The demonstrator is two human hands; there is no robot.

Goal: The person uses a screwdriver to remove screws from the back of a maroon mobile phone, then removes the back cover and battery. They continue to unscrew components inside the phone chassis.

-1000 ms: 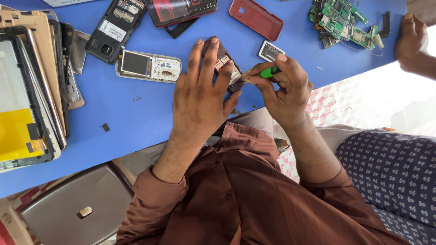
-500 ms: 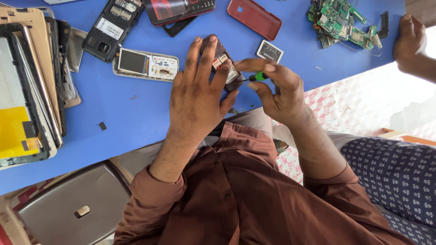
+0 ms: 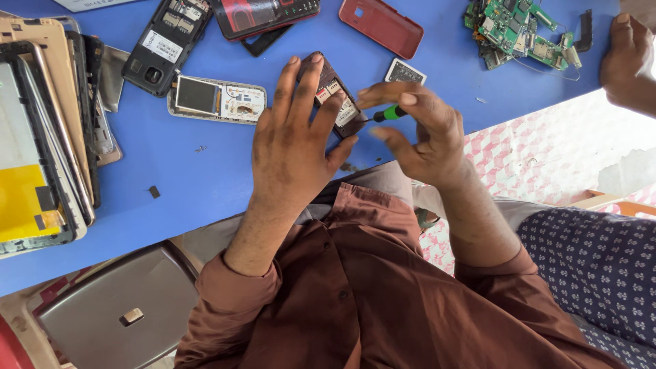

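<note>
My left hand [image 3: 294, 140] lies flat over a dark opened phone body [image 3: 336, 96] on the blue table [image 3: 205, 191], pressing it down near the table's front edge. My right hand [image 3: 417, 130] grips a small green-handled screwdriver [image 3: 387, 113], its tip pointing left at the phone's exposed inside. Most of the phone is hidden under my left fingers.
A stripped phone frame with a small screen [image 3: 217, 100], a black phone shell [image 3: 164, 44], a red back cover [image 3: 380, 26] and green circuit boards [image 3: 519, 31] lie on the table. Stacked tablet frames [image 3: 41, 137] fill the left. Another person's hand [image 3: 625, 58] rests at the right edge.
My right hand has turned and shifted slightly, bringing the screwdriver from a raised angle down to lie level against the phone. My left hand stays pressed on the phone.
</note>
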